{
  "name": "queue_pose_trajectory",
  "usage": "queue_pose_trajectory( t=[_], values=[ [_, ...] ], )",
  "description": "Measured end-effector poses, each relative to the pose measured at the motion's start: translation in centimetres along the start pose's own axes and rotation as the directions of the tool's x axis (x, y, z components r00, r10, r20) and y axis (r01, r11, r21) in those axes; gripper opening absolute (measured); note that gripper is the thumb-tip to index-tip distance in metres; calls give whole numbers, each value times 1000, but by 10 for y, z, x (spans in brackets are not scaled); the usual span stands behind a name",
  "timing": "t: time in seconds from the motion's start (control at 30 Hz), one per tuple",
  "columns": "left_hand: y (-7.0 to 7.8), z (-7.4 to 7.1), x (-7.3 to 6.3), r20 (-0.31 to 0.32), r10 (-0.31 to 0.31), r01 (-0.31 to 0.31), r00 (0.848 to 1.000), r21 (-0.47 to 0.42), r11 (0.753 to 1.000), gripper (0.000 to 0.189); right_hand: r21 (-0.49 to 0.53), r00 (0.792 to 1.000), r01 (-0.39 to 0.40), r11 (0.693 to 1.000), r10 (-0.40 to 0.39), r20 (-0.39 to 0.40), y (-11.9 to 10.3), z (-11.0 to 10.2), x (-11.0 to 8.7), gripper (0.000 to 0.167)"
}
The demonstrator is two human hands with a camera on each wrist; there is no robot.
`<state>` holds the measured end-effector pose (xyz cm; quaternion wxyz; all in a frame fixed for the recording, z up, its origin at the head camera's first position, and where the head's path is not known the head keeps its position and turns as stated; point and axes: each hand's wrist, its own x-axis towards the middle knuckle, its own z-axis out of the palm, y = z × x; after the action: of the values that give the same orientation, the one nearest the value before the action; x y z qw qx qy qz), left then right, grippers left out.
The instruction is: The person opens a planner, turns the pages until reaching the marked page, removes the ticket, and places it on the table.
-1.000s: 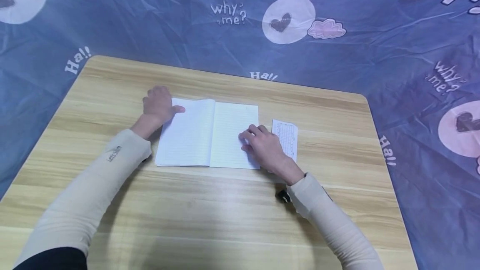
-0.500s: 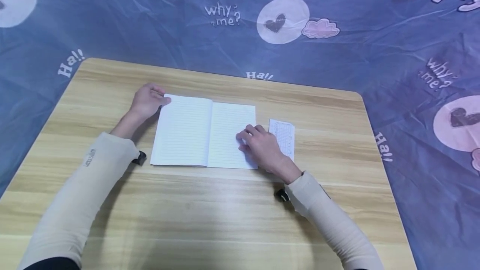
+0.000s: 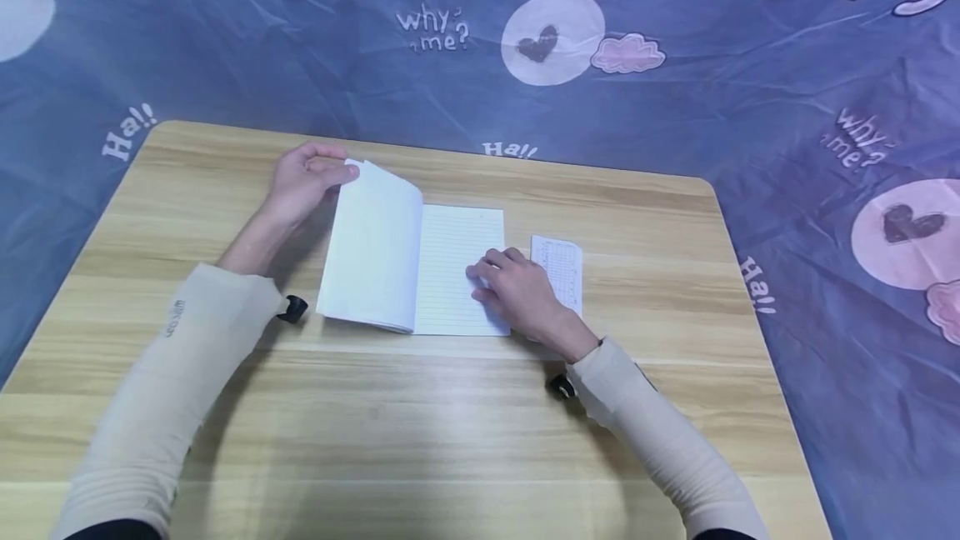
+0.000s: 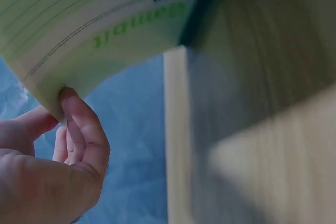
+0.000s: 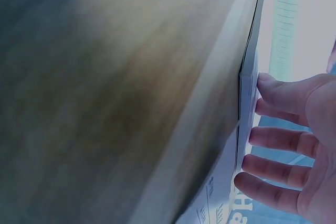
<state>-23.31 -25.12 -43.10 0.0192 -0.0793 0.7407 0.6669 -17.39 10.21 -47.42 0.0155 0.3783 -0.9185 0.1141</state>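
Observation:
An open notebook (image 3: 457,273) with ruled pages lies on the wooden table. Its left part, a stack of pages and the cover (image 4: 126,30) with green lettering, is raised and tilts up from the fold. My left hand (image 3: 300,177) pinches the upper left corner between thumb and fingers; the left wrist view shows this grip from below. On the right page, the fingertips of my right hand (image 3: 517,290) rest near the outer edge. In the right wrist view, the right hand's fingers (image 5: 273,169) are spread and touch the page.
A small printed sheet (image 3: 558,269) with a grid lies just right of the notebook, partly behind the right hand. The wooden table (image 3: 420,440) reaches back to a blue patterned cloth (image 3: 315,48). Black wrist cameras sit under both sleeves.
My left hand has taken hold of the notebook's upper left corner and lifted the left side up and rightward. The right hand stays on the right page. The head view has shifted slightly.

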Motion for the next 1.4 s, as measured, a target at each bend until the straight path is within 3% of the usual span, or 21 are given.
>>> queue_pose_trajectory(
  t=[0.2, 0.37, 0.57, 0.67, 0.8, 1.03, 1.17, 1.3, 1.4],
  values=[
    [16, 37, 4, 49, -14, 22, 999, -172, 985, 22, 21, 1000, -8, 1000, 8, 12, 2, 0, -1, 28],
    [17, 68, 8, 96, -23, 48, 995, -267, 962, 24, 13, 1000, -8, 1000, 7, 13, 2, 0, -1, 26],
    [13, 107, 11, 144, -38, 79, 989, -293, 953, 31, -38, 1000, 17, 999, -18, -6, 6, -4, -6, 25],
    [11, 125, 13, 158, -47, 90, 986, -278, 956, 36, 30, 1000, -3, 1000, 2, 17, 9, -11, -10, 22],
    [5, 145, 14, 175, -49, 90, 983, -235, 968, 36, 173, 997, -75, 982, 69, 42, 14, -22, -16, 7],
    [-7, 172, 16, 179, -58, 76, 982, -96, 993, 37, 283, 994, -106, 953, 108, 10, 16, -36, -28, 29],
    [-11, 185, 19, 203, -25, 18, 979, 36, 999, 32, 288, 987, -134, 948, 153, -44, 15, -39, -36, 25],
    [-13, 196, 20, 220, -21, -26, 975, 205, 978, 26, 263, 977, -141, 954, 177, -120, 13, -37, -42, 22],
    [-13, 203, 20, 214, -15, -56, 977, 321, 945, 27, 231, 979, -97, 968, 135, -154, 11, -32, -43, 24]
  ],
)
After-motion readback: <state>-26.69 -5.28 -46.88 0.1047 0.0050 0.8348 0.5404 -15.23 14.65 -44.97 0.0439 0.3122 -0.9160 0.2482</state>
